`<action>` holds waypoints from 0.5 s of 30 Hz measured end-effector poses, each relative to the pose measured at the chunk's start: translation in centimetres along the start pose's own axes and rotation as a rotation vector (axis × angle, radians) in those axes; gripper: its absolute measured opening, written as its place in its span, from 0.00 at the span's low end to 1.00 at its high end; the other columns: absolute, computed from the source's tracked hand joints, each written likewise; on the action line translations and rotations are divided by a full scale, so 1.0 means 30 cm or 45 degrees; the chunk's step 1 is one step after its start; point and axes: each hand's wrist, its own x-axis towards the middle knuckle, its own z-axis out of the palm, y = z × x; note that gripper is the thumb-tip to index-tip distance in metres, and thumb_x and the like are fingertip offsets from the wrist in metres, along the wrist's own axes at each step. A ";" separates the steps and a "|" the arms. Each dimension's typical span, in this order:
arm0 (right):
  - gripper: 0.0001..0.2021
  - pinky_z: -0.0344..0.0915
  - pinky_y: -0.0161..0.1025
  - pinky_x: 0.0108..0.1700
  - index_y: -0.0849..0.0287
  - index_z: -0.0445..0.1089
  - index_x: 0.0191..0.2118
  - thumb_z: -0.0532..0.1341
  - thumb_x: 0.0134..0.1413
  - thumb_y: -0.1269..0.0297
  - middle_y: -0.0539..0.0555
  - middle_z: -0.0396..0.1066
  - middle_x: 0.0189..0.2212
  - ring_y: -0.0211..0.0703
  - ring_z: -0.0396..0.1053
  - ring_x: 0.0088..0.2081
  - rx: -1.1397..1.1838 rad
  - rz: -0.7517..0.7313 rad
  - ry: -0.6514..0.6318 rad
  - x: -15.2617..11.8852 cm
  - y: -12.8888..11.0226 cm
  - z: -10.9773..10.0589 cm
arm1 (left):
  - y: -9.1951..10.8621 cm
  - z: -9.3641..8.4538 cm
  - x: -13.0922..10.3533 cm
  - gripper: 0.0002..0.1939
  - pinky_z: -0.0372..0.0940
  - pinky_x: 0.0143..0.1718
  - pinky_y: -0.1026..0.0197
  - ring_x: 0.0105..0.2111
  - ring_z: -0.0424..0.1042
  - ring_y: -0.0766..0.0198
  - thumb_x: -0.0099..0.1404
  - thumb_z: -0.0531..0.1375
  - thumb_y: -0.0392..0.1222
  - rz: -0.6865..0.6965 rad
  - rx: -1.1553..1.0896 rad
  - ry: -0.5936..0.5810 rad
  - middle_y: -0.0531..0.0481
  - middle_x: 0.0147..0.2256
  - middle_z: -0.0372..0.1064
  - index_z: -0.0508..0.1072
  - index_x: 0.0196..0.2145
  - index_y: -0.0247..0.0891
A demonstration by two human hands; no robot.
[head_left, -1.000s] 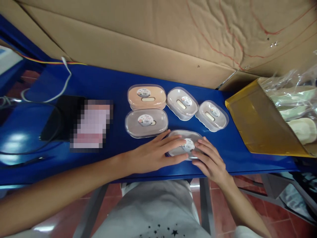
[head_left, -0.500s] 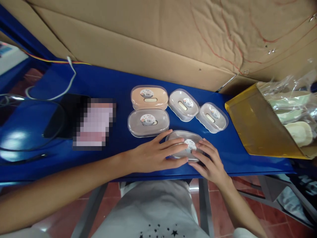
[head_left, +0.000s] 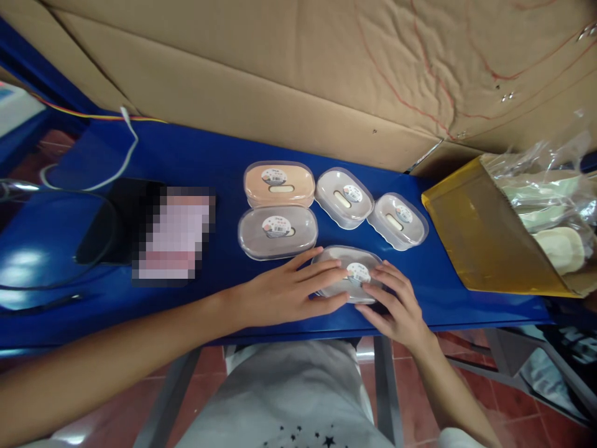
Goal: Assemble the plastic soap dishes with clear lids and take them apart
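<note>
A small oval plastic box point(head_left: 355, 256) with a see-through lid and a round barcode label lies near the table's front edge, between my hands. My left hand point(head_left: 284, 292) reaches across its left end, fingers stretched and spread, the tips resting on the lid. Around the right end curls my right hand point(head_left: 396, 303), fingertips on the lid and thumb at the near side. Behind stand similar boxes: a peach one point(head_left: 280, 177), a grey-white one point(head_left: 278, 244) in front of it, and two whitish ones point(head_left: 347, 205) point(head_left: 398, 233) to the right.
On the blue table point(head_left: 205, 155), a yellow-taped carton point(head_left: 485, 236) at the right holds pale green and cream plastic pieces in clear bags. At the left are a blurred-out flat object point(head_left: 175, 233), a black item point(head_left: 105, 233) and cables point(head_left: 133, 149). A cardboard wall point(head_left: 233, 81) rises behind.
The view has shifted slightly. My left fingers have drawn back a little to the left on the lid; the right hand and the boxes stay in place.
</note>
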 end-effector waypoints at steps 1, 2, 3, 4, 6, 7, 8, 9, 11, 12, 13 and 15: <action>0.31 0.72 0.68 0.68 0.52 0.68 0.70 0.73 0.64 0.66 0.60 0.74 0.57 0.60 0.72 0.64 -0.001 -0.003 -0.007 -0.001 0.000 0.000 | 0.002 0.003 -0.001 0.17 0.63 0.73 0.40 0.65 0.74 0.52 0.77 0.62 0.31 0.008 0.004 0.003 0.40 0.62 0.75 0.74 0.60 0.41; 0.31 0.73 0.68 0.68 0.52 0.69 0.70 0.73 0.64 0.67 0.60 0.74 0.57 0.60 0.72 0.64 -0.004 -0.004 -0.014 -0.001 0.001 -0.001 | 0.003 0.005 -0.001 0.16 0.62 0.73 0.39 0.65 0.74 0.52 0.77 0.62 0.32 0.016 0.008 0.003 0.39 0.62 0.75 0.75 0.59 0.41; 0.31 0.73 0.68 0.68 0.51 0.69 0.70 0.73 0.64 0.67 0.59 0.75 0.57 0.60 0.72 0.64 -0.009 -0.005 -0.020 -0.002 0.002 -0.001 | 0.004 0.007 -0.001 0.16 0.62 0.74 0.39 0.65 0.73 0.52 0.77 0.63 0.33 0.021 0.015 0.003 0.39 0.62 0.75 0.75 0.59 0.40; 0.30 0.73 0.68 0.68 0.51 0.69 0.69 0.73 0.65 0.67 0.59 0.75 0.56 0.59 0.72 0.64 -0.018 -0.009 -0.024 -0.003 0.003 -0.002 | 0.005 0.009 -0.002 0.16 0.62 0.74 0.40 0.66 0.73 0.52 0.77 0.63 0.33 0.022 0.024 0.000 0.40 0.62 0.75 0.75 0.60 0.40; 0.30 0.74 0.67 0.68 0.50 0.69 0.69 0.72 0.65 0.66 0.58 0.75 0.56 0.59 0.72 0.65 -0.045 -0.026 -0.026 -0.006 0.005 -0.002 | 0.006 0.009 -0.003 0.17 0.61 0.75 0.40 0.66 0.73 0.53 0.77 0.63 0.33 0.023 0.037 -0.005 0.41 0.63 0.75 0.75 0.60 0.41; 0.30 0.73 0.67 0.68 0.50 0.69 0.69 0.73 0.65 0.66 0.58 0.75 0.56 0.58 0.72 0.65 -0.059 -0.038 -0.028 -0.008 0.006 -0.002 | 0.006 0.009 -0.004 0.17 0.60 0.75 0.40 0.66 0.73 0.54 0.77 0.63 0.33 0.024 0.038 -0.001 0.41 0.63 0.75 0.74 0.61 0.41; 0.30 0.73 0.67 0.68 0.51 0.69 0.69 0.73 0.65 0.66 0.58 0.75 0.56 0.58 0.72 0.65 -0.073 -0.050 -0.031 -0.010 0.007 -0.002 | 0.005 0.008 -0.004 0.17 0.60 0.75 0.39 0.65 0.73 0.54 0.77 0.63 0.33 0.027 0.037 0.004 0.42 0.62 0.76 0.74 0.61 0.41; 0.30 0.72 0.67 0.69 0.52 0.69 0.69 0.73 0.65 0.67 0.58 0.75 0.56 0.58 0.72 0.65 -0.081 -0.061 -0.036 -0.012 0.008 -0.002 | 0.004 0.007 -0.004 0.16 0.59 0.75 0.39 0.65 0.74 0.54 0.77 0.62 0.33 0.032 0.031 0.011 0.42 0.62 0.76 0.74 0.60 0.40; 0.30 0.71 0.66 0.70 0.54 0.69 0.69 0.73 0.64 0.68 0.59 0.75 0.57 0.57 0.71 0.66 -0.082 -0.072 -0.049 -0.015 0.008 -0.002 | 0.001 0.006 -0.005 0.16 0.59 0.75 0.39 0.64 0.74 0.53 0.77 0.62 0.31 0.043 0.017 0.015 0.41 0.61 0.76 0.75 0.59 0.39; 0.30 0.70 0.65 0.71 0.56 0.70 0.68 0.73 0.63 0.68 0.60 0.75 0.57 0.58 0.71 0.66 -0.074 -0.070 -0.055 -0.017 0.009 -0.002 | -0.001 0.006 -0.005 0.16 0.59 0.75 0.39 0.64 0.74 0.53 0.76 0.62 0.30 0.046 0.012 0.018 0.41 0.61 0.76 0.75 0.59 0.38; 0.29 0.69 0.65 0.72 0.56 0.71 0.68 0.74 0.63 0.68 0.61 0.75 0.57 0.58 0.70 0.67 -0.064 -0.063 -0.056 -0.018 0.009 -0.002 | -0.002 0.007 -0.005 0.16 0.60 0.75 0.40 0.64 0.74 0.54 0.76 0.61 0.29 0.047 0.007 0.022 0.41 0.61 0.76 0.75 0.59 0.38; 0.30 0.67 0.66 0.73 0.56 0.71 0.68 0.74 0.63 0.67 0.61 0.75 0.58 0.59 0.69 0.68 -0.044 -0.029 -0.050 -0.019 0.010 -0.002 | -0.005 0.009 -0.006 0.17 0.60 0.75 0.40 0.64 0.74 0.54 0.76 0.61 0.29 0.042 -0.004 0.033 0.40 0.61 0.76 0.74 0.59 0.38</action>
